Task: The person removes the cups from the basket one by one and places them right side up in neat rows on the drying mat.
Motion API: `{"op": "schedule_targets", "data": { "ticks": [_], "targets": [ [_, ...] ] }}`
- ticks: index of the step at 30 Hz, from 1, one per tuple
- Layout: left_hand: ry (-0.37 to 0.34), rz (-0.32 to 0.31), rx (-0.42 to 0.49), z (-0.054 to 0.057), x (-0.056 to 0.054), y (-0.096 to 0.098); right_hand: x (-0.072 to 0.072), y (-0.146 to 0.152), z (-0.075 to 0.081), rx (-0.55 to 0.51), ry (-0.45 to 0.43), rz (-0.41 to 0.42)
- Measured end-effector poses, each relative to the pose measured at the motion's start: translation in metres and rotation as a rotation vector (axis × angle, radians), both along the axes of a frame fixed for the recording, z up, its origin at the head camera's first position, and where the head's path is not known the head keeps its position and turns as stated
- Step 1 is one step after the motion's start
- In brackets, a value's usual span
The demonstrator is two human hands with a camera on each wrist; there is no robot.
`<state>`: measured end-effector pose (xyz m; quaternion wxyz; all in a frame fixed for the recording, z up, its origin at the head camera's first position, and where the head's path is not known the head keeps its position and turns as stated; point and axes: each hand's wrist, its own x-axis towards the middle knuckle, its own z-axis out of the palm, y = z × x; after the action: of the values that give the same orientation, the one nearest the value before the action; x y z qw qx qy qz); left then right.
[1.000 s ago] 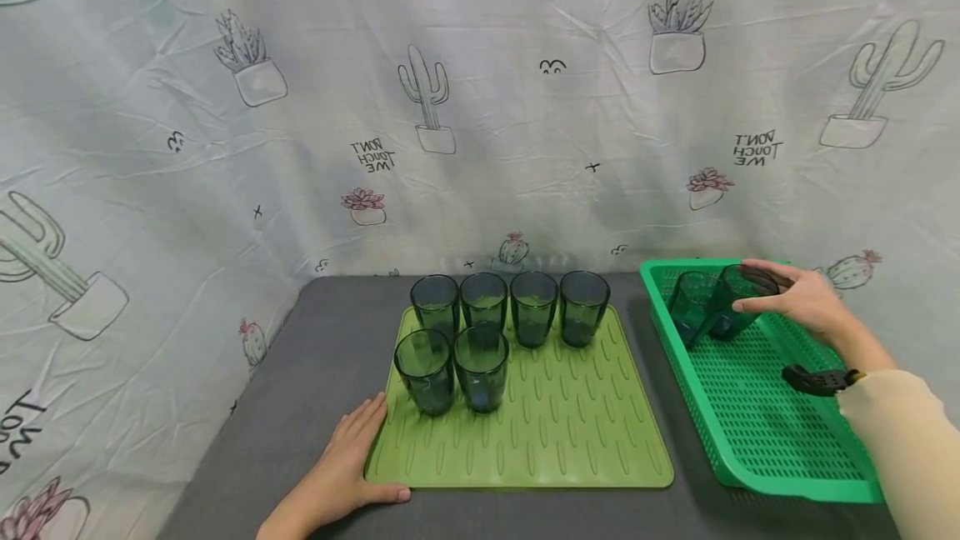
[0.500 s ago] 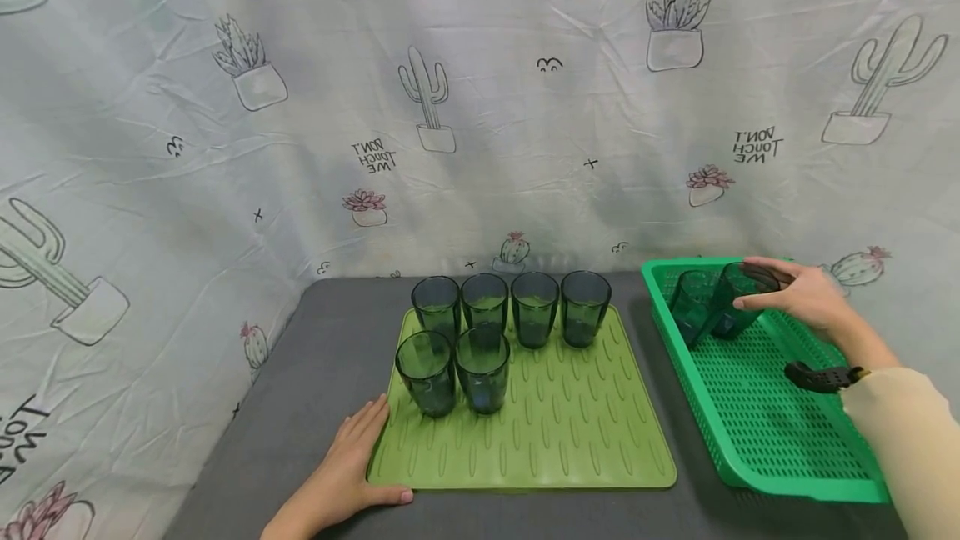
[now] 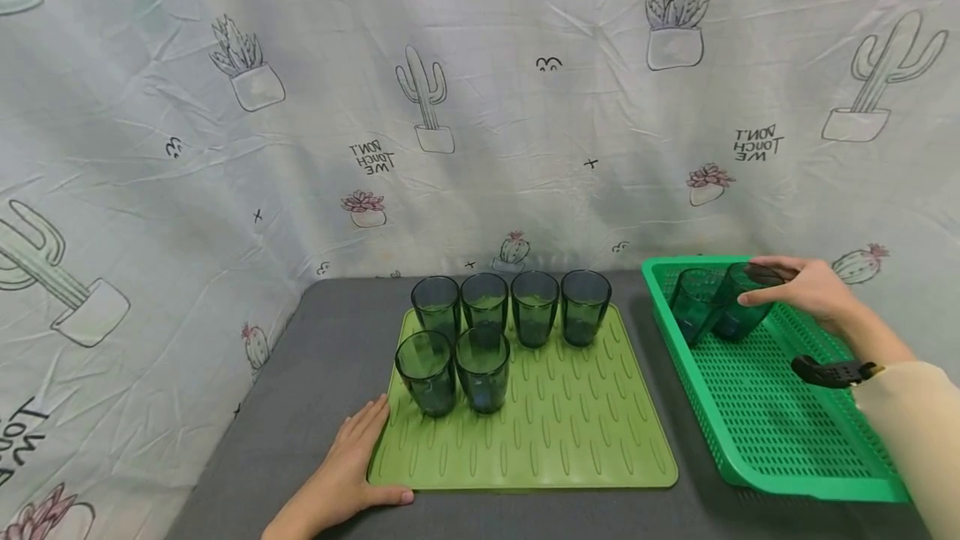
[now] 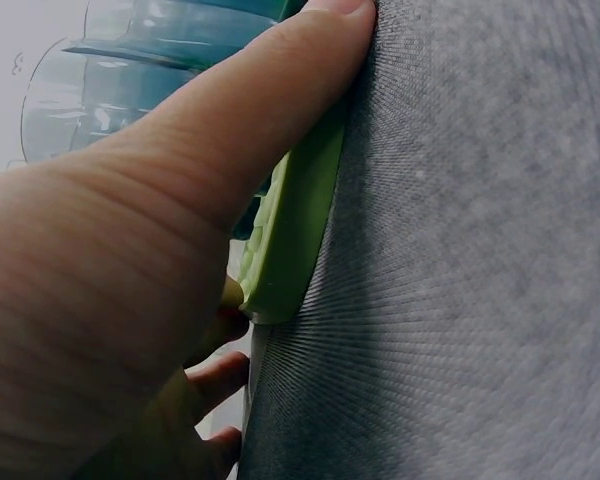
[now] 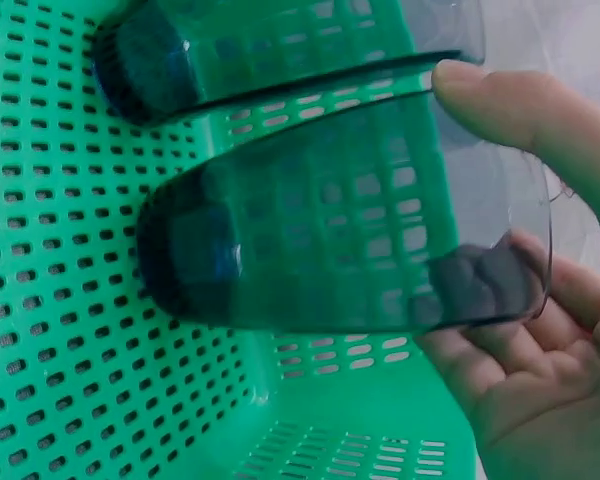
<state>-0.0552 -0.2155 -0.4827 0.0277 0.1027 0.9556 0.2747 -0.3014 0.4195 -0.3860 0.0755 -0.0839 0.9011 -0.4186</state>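
My right hand holds a dark green tinted glass near its rim, thumb on one side and fingers on the other. This glass stands in the far part of the green plastic basket, right beside a second glass. By the near left corner of the light green ribbed mat lies my left hand, fingers straight along its left edge and thumb at the front edge. Several matching glasses stand upright on the mat, in a back row and a shorter front row at the left.
A grey cloth covers the table under the mat and basket. Behind and to the left hangs a pale curtain printed with cacti. The basket's raised rim lies to the right of the mat, a narrow strip of cloth between them.
The right hand and the glass in it have shifted slightly to the right inside the basket. The left hand and the glasses on the mat stay where they were.
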Motion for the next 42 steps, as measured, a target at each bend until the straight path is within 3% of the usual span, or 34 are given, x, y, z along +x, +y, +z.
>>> {"op": "schedule_targets", "data": {
  "ticks": [8, 16, 21, 25, 30, 37, 42],
  "targets": [
    [-0.033, 0.002, 0.017, 0.006, -0.002, 0.000, 0.009, 0.002, 0.019, 0.052, 0.025, -0.022],
    [-0.066, 0.007, 0.027, 0.012, -0.005, 0.001, 0.024, 0.004, 0.057, 0.042, 0.133, -0.128],
    [-0.079, 0.007, 0.031, 0.014, -0.007, 0.000, 0.033, 0.002, 0.086, 0.014, 0.190, -0.135],
    [-0.081, 0.008, 0.034, 0.015, -0.006, -0.001, 0.039, -0.008, 0.106, -0.045, 0.193, -0.099],
    [-0.072, 0.006, 0.046, 0.014, -0.005, -0.001, 0.049, -0.022, 0.119, -0.154, 0.176, -0.003],
    [-0.073, 0.012, 0.050, 0.012, -0.002, 0.001, 0.059, -0.052, 0.123, -0.164, 0.152, 0.124],
    [-0.070, 0.010, 0.044, 0.012, -0.001, 0.001, 0.063, -0.073, 0.124, -0.187, 0.121, 0.172]
  ]
}}
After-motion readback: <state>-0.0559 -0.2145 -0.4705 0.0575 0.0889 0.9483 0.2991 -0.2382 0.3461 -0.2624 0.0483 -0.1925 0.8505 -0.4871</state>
